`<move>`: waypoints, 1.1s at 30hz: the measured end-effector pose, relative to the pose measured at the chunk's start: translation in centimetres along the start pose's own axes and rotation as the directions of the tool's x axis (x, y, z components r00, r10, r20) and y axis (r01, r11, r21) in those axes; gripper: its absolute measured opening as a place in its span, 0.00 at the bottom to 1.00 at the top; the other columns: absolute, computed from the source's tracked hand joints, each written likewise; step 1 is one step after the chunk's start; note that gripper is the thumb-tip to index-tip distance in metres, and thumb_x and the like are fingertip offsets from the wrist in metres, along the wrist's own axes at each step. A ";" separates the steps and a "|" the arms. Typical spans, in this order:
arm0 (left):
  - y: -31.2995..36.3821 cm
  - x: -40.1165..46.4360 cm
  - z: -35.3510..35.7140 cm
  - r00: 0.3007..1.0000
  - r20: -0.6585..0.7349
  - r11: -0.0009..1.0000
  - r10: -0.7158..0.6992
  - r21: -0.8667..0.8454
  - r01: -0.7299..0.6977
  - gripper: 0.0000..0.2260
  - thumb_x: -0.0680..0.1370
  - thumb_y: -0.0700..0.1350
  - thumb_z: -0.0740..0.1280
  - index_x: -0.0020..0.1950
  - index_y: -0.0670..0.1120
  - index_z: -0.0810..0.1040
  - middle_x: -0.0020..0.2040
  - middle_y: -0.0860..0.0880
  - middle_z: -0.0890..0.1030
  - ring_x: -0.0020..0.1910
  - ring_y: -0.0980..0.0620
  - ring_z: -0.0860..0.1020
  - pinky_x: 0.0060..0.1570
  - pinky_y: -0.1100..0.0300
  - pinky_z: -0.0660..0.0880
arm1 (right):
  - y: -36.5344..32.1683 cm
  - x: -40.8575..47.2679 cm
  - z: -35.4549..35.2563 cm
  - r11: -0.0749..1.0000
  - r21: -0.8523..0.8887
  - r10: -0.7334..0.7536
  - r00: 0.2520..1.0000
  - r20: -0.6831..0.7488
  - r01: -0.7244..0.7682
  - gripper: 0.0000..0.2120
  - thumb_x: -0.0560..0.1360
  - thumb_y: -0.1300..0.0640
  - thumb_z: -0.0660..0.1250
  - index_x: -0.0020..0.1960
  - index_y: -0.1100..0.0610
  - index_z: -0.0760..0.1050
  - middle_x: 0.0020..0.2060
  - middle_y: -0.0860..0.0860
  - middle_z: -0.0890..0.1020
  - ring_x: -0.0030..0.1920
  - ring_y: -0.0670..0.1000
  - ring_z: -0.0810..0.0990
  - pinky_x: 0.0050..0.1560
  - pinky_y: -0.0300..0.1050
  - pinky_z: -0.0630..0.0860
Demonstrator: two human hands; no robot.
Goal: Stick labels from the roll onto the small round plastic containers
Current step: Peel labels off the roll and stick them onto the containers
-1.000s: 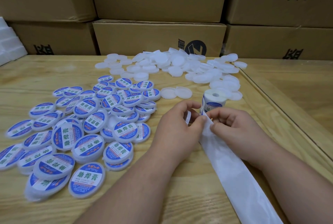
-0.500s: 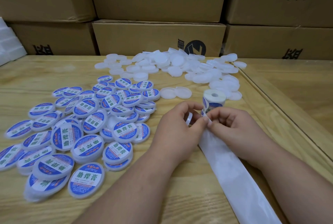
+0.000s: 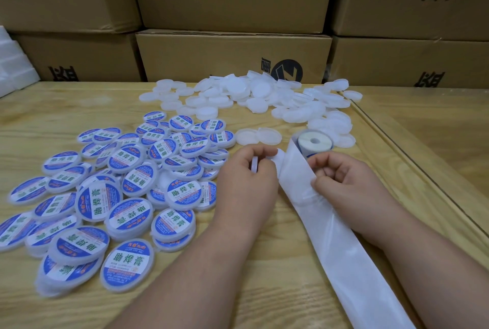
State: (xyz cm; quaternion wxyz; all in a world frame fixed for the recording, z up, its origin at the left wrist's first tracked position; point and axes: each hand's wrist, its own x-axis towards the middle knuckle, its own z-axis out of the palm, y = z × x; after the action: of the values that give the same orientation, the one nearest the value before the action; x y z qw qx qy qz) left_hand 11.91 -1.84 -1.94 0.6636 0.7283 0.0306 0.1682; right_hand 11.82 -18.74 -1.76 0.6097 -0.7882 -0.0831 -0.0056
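My left hand [image 3: 248, 177] curls around a small unlabelled container [image 3: 254, 165], held on edge so only its white rim shows between thumb and fingers; I judge it is tilted that way to bring its flat face toward the strip. My right hand [image 3: 344, 183] is closed too, its fingers [image 3: 318, 187] pinching the edge of the backing strip [image 3: 296, 169] where it rises off the table, probably to keep the paper taut while a label peels free; whether a label is already lifted I cannot tell, since my fingers cover that spot. The strip passes between my two hands, touching both, so the container sits just beside the place where the next label should come away. Behind my right hand the label roll [image 3: 315, 144] stands on end, feeding the strip forward, and the spent backing trails toward me across the wooden table [image 3: 264, 289] and out of view at the bottom. To my left lies the heap of labelled containers [image 3: 127, 196], blue and white faces up, many overlapping; further back is the pile of blank containers [image 3: 264, 95], within reach of either hand. Stacked cardboard boxes [image 3: 232, 56] close off the back of the table. By the look of both piles, much work remains.
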 end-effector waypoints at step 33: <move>0.6 -0.3 -0.1 0.995 -0.096 0.988 0.031 -0.148 -0.045 0.11 0.71 0.45 0.61 0.44 0.55 0.83 0.35 0.62 0.82 0.31 0.60 0.75 0.30 0.65 0.73 | -0.5 -0.3 0.8 0.988 -0.039 -0.152 0.987 -0.059 0.150 0.15 0.75 0.70 0.69 0.41 0.50 0.78 0.30 0.44 0.75 0.31 0.45 0.71 0.32 0.34 0.70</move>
State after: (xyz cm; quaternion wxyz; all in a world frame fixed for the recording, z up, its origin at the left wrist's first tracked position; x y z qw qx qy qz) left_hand 11.52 -1.84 -1.44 0.7110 0.6681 0.0350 0.2165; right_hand 11.41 -17.92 -1.51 0.5962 -0.7895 -0.1237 -0.0774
